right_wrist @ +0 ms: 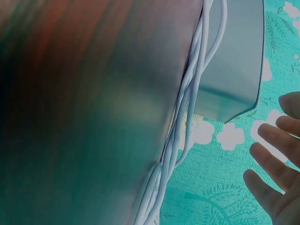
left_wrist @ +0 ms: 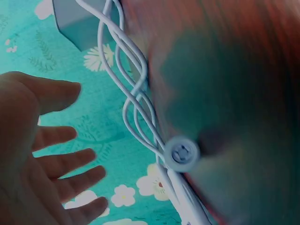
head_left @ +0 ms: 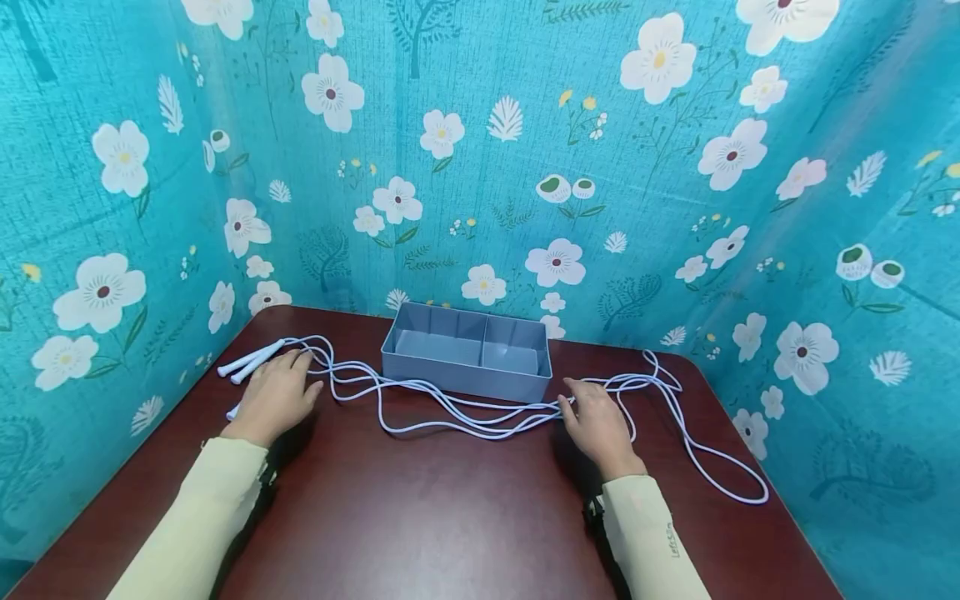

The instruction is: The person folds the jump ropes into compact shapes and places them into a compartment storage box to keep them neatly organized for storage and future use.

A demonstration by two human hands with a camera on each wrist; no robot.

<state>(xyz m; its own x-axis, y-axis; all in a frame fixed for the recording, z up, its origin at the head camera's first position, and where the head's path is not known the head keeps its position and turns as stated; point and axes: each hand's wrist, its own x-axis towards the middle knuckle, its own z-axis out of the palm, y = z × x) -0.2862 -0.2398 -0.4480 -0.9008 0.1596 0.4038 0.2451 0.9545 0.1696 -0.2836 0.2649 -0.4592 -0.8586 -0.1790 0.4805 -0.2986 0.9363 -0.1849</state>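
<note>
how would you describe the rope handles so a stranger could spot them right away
On the dark red table, look at the far left corner, just beyond the left hand. The handles are two short white sticks lying side by side, thicker and straighter than the looping cord.

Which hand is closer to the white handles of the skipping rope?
The left. The left hand lies flat just beside the white handles at the table's left side. The right hand is far across, beyond the grey box, touching the rope's cord.

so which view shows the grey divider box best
The head view: the grey plastic divider box sits whole on the dark red table, both compartments visible. The left wrist view catches only a corner; the right wrist view shows one side wall.
</note>
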